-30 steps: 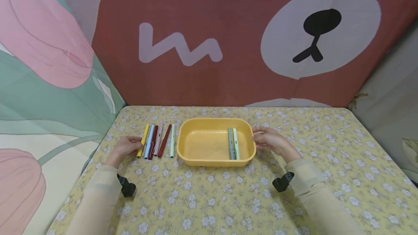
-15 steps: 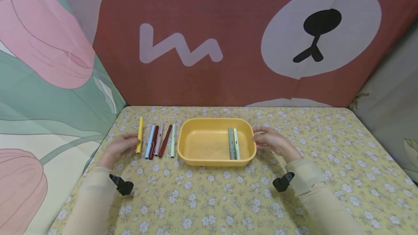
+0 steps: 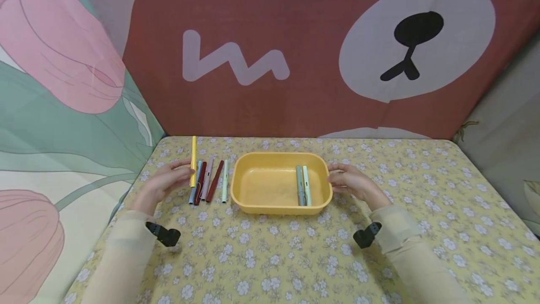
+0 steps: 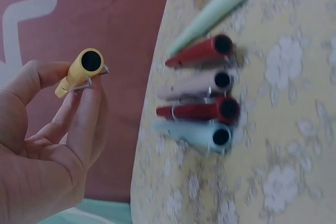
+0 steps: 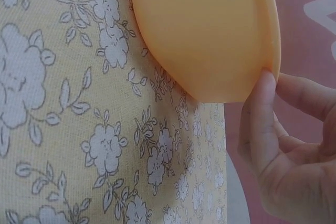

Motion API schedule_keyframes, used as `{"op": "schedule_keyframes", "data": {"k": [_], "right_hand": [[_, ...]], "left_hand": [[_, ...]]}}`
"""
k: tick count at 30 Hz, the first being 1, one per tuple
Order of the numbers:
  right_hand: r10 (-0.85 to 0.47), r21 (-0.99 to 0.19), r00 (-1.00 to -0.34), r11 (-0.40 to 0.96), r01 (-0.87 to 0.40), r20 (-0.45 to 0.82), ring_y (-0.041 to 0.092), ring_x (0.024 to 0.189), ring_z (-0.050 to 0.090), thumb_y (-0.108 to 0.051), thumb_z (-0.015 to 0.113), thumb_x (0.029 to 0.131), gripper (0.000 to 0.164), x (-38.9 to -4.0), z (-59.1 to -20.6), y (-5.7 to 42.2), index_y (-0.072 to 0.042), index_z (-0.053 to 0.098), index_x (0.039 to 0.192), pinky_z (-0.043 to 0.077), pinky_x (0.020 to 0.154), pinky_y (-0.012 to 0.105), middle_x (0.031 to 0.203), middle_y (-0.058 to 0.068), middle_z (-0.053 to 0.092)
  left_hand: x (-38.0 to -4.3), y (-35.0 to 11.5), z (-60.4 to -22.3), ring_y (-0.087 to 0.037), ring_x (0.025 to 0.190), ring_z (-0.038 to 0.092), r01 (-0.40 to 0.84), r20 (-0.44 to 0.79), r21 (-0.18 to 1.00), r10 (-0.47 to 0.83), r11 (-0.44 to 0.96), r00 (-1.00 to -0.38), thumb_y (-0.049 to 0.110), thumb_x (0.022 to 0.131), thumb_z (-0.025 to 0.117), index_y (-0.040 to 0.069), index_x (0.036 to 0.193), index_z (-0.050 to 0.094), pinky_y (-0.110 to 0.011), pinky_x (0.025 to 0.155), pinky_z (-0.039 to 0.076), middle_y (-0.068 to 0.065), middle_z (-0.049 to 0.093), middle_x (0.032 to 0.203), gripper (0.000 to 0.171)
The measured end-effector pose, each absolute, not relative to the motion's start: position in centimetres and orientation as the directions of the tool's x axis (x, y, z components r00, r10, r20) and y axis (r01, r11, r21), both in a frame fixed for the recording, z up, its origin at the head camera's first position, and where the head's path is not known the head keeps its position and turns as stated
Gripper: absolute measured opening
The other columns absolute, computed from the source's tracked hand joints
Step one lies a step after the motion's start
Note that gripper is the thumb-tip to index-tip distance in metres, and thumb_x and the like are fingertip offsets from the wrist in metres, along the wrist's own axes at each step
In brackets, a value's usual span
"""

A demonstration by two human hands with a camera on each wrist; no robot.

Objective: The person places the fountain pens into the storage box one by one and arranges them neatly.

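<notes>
My left hand [image 3: 162,183] pinches a yellow pen [image 3: 193,161] between thumb and fingers, holding it upright above the table. In the left wrist view the pen [image 4: 84,67] shows a dark round end and a wire clip. Below and right of this hand lies a row of pens: light blue [image 3: 193,196], dark red [image 3: 200,184], pale mauve [image 3: 206,181], another dark red [image 3: 215,181] and mint green [image 3: 225,181]. My right hand [image 3: 352,182] grips the right-hand rim of the yellow plastic tray [image 3: 270,210], thumb against its outer wall [image 5: 210,66] in the right wrist view.
Inside the tray, toward its right end, a grey-green pen [image 3: 300,184] and a pale green pen [image 3: 306,186] lie side by side. A flowered yellow cloth [image 3: 261,257] covers the table. Behind it hangs a reddish-brown backdrop [image 3: 295,107] with a cartoon face.
My left hand has picked the yellow pen up from the left end of the row, raised it and brought it rightward over the light blue pen. The right hand stays at the tray.
</notes>
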State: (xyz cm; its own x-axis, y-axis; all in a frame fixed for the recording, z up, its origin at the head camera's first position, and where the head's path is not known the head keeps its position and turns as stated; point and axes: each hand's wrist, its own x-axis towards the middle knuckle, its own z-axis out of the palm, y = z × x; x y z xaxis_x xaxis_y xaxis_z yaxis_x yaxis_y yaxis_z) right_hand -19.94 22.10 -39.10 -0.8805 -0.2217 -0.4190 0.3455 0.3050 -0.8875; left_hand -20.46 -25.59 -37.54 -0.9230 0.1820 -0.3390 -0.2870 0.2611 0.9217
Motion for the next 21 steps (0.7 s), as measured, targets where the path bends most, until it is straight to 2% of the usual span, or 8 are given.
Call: {"op": "schedule_keyframes", "data": {"k": [6, 16, 21], "right_hand": [[-0.226, -0.886, -0.877, 0.307, 0.349, -0.424, 0.005, 0.076, 0.062, -0.012, 0.054, 0.095, 0.057, -20.0, -39.0, 22.0, 0.005, 0.028, 0.143, 0.058, 0.072, 0.019, 0.088, -0.002, 0.062], [-0.22, -0.877, -0.87, 0.314, 0.365, -0.441, 0.004, 0.075, 0.061, -0.012, 0.054, 0.096, 0.057, -20.0, -39.0, 22.0, 0.004, 0.028, 0.144, 0.058, 0.073, 0.019, 0.087, -0.004, 0.061], [-0.212, -0.876, -0.871, 0.31, 0.37, -0.443, 0.004, 0.074, 0.061, -0.012, 0.054, 0.095, 0.057, -20.1, -38.9, 22.0, 0.004, 0.029, 0.144, 0.058, 0.072, 0.018, 0.085, -0.004, 0.061]], "left_hand": [[-20.5, -23.8, -37.0, 0.005, 0.086, 0.063, -0.286, -0.337, 0.919, 0.167, 0.27, -0.926, 0.022, 0.096, 0.057, 0.005, 0.152, 0.023, -0.017, 0.086, 0.055, 0.007, 0.055, 0.109, 0.067], [-20.9, -20.3, -36.9, 0.0, 0.088, 0.062, -0.265, -0.342, 0.913, 0.229, 0.309, -0.911, 0.023, 0.094, 0.06, 0.008, 0.149, 0.032, -0.019, 0.08, 0.056, -0.008, 0.056, 0.127, 0.064], [-21.2, -18.4, -36.9, -0.001, 0.09, 0.063, -0.265, -0.343, 0.924, 0.286, 0.278, -0.895, 0.021, 0.094, 0.06, 0.007, 0.15, 0.03, -0.018, 0.082, 0.056, -0.018, 0.05, 0.138, 0.065]]}}
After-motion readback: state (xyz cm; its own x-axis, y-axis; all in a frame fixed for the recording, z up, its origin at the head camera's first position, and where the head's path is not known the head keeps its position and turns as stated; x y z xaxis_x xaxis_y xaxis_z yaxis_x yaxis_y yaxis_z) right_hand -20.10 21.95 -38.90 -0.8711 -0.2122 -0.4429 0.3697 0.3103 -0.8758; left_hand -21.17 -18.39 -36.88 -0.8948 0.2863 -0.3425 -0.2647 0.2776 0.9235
